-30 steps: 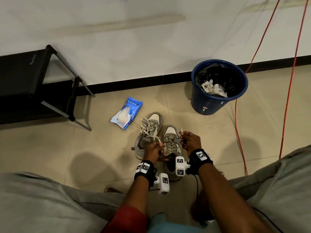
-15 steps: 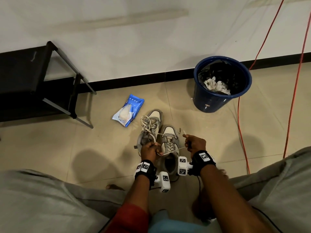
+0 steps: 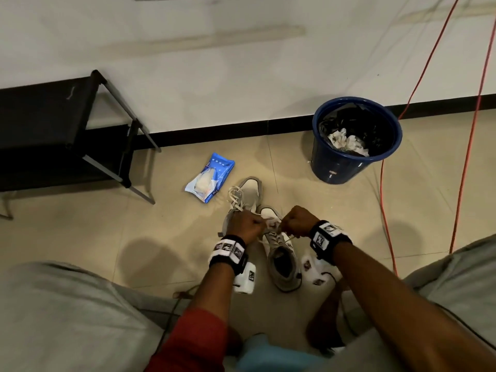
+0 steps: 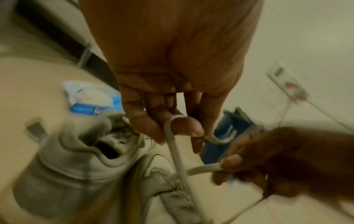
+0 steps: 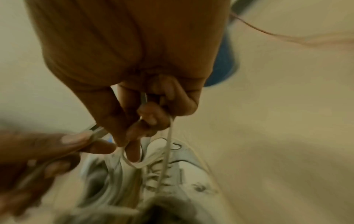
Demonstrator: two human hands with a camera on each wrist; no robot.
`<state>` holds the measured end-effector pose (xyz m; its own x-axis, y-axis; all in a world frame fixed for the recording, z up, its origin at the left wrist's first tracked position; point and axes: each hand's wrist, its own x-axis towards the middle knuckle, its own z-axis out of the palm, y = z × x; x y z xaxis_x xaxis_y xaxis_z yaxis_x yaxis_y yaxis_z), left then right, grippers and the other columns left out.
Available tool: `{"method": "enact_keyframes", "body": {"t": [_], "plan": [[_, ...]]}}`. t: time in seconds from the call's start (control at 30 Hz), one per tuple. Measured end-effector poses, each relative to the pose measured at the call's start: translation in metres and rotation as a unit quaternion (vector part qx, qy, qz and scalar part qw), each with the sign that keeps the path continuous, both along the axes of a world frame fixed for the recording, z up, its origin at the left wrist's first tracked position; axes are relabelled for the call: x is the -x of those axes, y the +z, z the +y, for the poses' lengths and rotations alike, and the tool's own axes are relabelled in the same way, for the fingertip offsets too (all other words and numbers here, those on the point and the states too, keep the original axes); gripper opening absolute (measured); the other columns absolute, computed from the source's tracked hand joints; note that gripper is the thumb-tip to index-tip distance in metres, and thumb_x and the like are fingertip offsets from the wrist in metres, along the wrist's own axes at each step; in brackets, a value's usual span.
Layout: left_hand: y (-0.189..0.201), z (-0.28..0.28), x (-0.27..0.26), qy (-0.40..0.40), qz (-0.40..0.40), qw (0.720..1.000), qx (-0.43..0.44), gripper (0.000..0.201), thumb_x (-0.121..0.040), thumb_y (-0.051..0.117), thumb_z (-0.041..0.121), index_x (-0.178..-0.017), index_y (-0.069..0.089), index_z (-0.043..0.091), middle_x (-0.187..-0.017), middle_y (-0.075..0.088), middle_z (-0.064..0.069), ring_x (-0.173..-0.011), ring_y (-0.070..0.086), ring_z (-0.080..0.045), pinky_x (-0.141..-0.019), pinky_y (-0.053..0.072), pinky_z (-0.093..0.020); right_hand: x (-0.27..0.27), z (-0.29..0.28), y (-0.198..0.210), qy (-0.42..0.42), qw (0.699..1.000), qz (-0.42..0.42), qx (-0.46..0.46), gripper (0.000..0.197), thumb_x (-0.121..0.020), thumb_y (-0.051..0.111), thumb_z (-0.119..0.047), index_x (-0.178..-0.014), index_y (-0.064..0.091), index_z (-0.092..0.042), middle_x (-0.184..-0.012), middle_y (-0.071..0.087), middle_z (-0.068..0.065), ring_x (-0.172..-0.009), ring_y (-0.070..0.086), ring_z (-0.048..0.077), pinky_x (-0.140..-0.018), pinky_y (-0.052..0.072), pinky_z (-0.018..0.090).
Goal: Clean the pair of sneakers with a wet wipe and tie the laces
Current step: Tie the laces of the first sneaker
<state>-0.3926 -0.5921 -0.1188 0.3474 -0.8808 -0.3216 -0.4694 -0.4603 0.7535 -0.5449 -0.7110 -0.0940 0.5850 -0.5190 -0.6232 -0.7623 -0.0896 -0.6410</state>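
**Both hands on the laces of the nearer sneaker**

From the head camera I see my left hand (image 3: 245, 226) and right hand (image 3: 298, 221) curled over the nearer sneaker (image 3: 281, 253), which stands on the floor (image 3: 80, 224) between my knees. The second sneaker (image 3: 245, 191) lies just beyond it, touching it, laces loose. A blue wet-wipe pack (image 3: 210, 181) sits just left of that shoe; a blue bin (image 3: 354, 140) with crumpled wipes stands by the wall, and a black rack (image 3: 53, 130) is far left.

The left wrist camera, blurred, shows my left hand's fingers (image 4: 184, 127) with a lace (image 4: 176, 151) looped round one fingertip. My right hand (image 4: 268, 163) pinches another strand at lower right.

In the right wrist camera, my right hand's fingers (image 5: 153, 116) are curled round a lace strand (image 5: 166, 151) above the shoe (image 5: 172, 174). My left hand (image 5: 47, 151) pinches a strand at left.
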Motion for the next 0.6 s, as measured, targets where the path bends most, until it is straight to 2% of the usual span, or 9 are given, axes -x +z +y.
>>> {"method": "enact_keyframes", "body": {"t": [0.03, 0.07, 0.13, 0.2, 0.27, 0.37, 0.47, 0.53, 0.6], "plan": [[0.000, 0.002, 0.001, -0.071, -0.087, 0.992, -0.064, 0.024, -0.087, 0.069, 0.037, -0.086, 0.079, 0.015, -0.078, 0.071, -0.004, -0.079, 0.067, -0.023, -0.068, 0.046, -0.029, -0.003, 0.004, 0.004, 0.084, 0.993, 0.056, 0.056, 0.023, -0.076, 0.069, -0.018, -0.086, 0.073, 0.002, -0.074, 0.069, 0.018, -0.058, 0.062, 0.026, -0.051, 0.048, 0.027], [-0.001, 0.004, 0.004, -0.113, -0.139, 0.978, -0.105, 0.028, -0.087, 0.068, 0.042, -0.093, 0.079, 0.017, -0.091, 0.073, -0.007, -0.089, 0.067, -0.026, -0.074, 0.050, -0.032, -0.004, 0.008, 0.009, 0.138, 0.979, 0.098, 0.115, 0.025, -0.078, 0.067, -0.020, -0.091, 0.070, 0.002, -0.083, 0.069, 0.018, -0.070, 0.066, 0.030, -0.057, 0.049, 0.029], [-0.002, 0.010, 0.016, -0.152, -0.173, 0.962, -0.145, 0.036, -0.087, 0.066, 0.043, -0.103, 0.074, 0.012, -0.104, 0.071, -0.012, -0.098, 0.066, -0.032, -0.079, 0.053, -0.037, -0.002, 0.016, 0.011, 0.192, 0.954, 0.129, 0.188, 0.027, -0.082, 0.065, -0.024, -0.097, 0.065, -0.002, -0.096, 0.067, 0.017, -0.089, 0.065, 0.035, -0.064, 0.044, 0.029], [-0.001, 0.015, 0.027, -0.165, -0.169, 0.958, -0.163, 0.035, -0.087, 0.066, 0.037, -0.109, 0.070, 0.010, -0.106, 0.071, -0.014, -0.101, 0.066, -0.034, -0.083, 0.055, -0.040, 0.000, 0.024, 0.008, 0.225, 0.939, 0.144, 0.215, 0.030, -0.085, 0.063, -0.029, -0.103, 0.064, -0.005, -0.104, 0.066, 0.015, -0.095, 0.064, 0.035, -0.068, 0.046, 0.031], [-0.003, 0.019, 0.030, -0.170, -0.154, 0.956, -0.184, 0.029, -0.084, 0.068, 0.031, -0.105, 0.072, 0.011, -0.097, 0.074, -0.012, -0.096, 0.069, -0.031, -0.083, 0.057, -0.042, 0.002, 0.030, 0.005, 0.252, 0.922, 0.162, 0.246, 0.028, -0.087, 0.061, -0.029, -0.106, 0.063, -0.008, -0.108, 0.066, 0.015, -0.096, 0.064, 0.035, -0.073, 0.049, 0.034], [-0.003, 0.018, 0.031, -0.161, -0.119, 0.960, -0.197, 0.021, -0.077, 0.074, 0.023, -0.095, 0.077, 0.013, -0.087, 0.075, -0.008, -0.088, 0.071, -0.026, -0.077, 0.059, -0.042, 0.004, 0.037, 0.007, 0.279, 0.897, 0.179, 0.293, 0.025, -0.086, 0.059, -0.020, -0.107, 0.062, -0.008, -0.110, 0.065, 0.015, -0.105, 0.060, 0.035, -0.077, 0.049, 0.037], [-0.001, 0.018, 0.029, -0.127, -0.028, 0.970, -0.208, 0.020, -0.084, 0.069, 0.010, -0.103, 0.073, 0.003, -0.096, 0.073, -0.014, -0.089, 0.069, -0.025, -0.079, 0.057, -0.037, 0.007, 0.044, 0.005, 0.297, 0.878, 0.177, 0.332, 0.032, -0.086, 0.059, -0.025, -0.112, 0.059, -0.006, -0.113, 0.061, 0.013, -0.113, 0.049, 0.034, -0.084, 0.047, 0.040], [-0.002, 0.020, 0.029, -0.070, 0.091, 0.965, -0.237, 0.020, -0.091, 0.063, 0.008, -0.103, 0.069, -0.007, -0.083, 0.069, -0.014, -0.073, 0.068, -0.025, -0.072, 0.057, -0.036, 0.007, 0.050, 0.009, 0.303, 0.872, 0.187, 0.337, 0.036, -0.089, 0.056, -0.025, -0.120, 0.056, -0.007, -0.116, 0.061, 0.013, -0.111, 0.054, 0.034, -0.085, 0.047, 0.039], [-0.007, 0.020, 0.030, 0.037, 0.190, 0.951, -0.242, 0.021, -0.093, 0.058, 0.010, -0.095, 0.070, -0.007, -0.060, 0.059, -0.005, -0.049, 0.057, -0.020, -0.054, 0.048, -0.028, 0.006, 0.054, 0.015, 0.292, 0.882, 0.193, 0.315, 0.032, -0.092, 0.051, -0.022, -0.120, 0.056, -0.007, -0.118, 0.061, 0.015, -0.110, 0.058, 0.034, -0.085, 0.048, 0.038]]}}
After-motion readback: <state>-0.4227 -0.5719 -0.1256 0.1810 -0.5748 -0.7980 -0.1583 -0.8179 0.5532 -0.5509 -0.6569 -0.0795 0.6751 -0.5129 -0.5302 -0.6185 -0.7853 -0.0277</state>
